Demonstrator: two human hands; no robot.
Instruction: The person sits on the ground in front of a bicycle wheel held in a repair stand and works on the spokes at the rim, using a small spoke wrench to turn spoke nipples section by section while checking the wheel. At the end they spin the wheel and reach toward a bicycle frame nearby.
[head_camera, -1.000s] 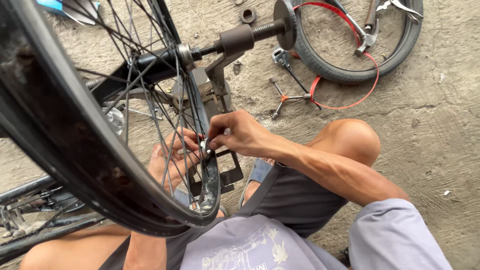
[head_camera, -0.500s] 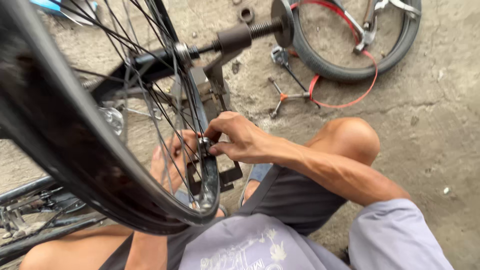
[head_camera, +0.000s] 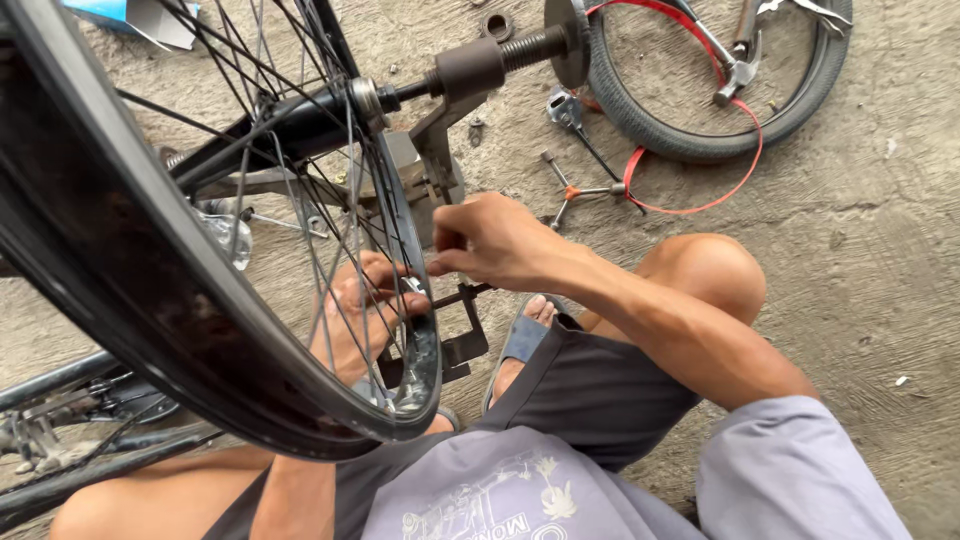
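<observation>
Concrete floor (head_camera: 880, 260), tyre (head_camera: 700, 130) upper right. Wheel (head_camera: 200, 300) on stand, left of frame. Left hand (head_camera: 360, 315) behind spokes (head_camera: 340, 230), curled at rim. Right hand (head_camera: 495, 240) pinched shut above rim; tool unclear. Best: small turns, rim steadied.

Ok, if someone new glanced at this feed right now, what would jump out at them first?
The big black bicycle wheel fills the left half, mounted on a metal stand. The left hand reaches through the spokes near the rim while the right hand pinches something small just beside it. At top right, a loose tyre lies on the concrete floor with a hammer inside it.
</observation>
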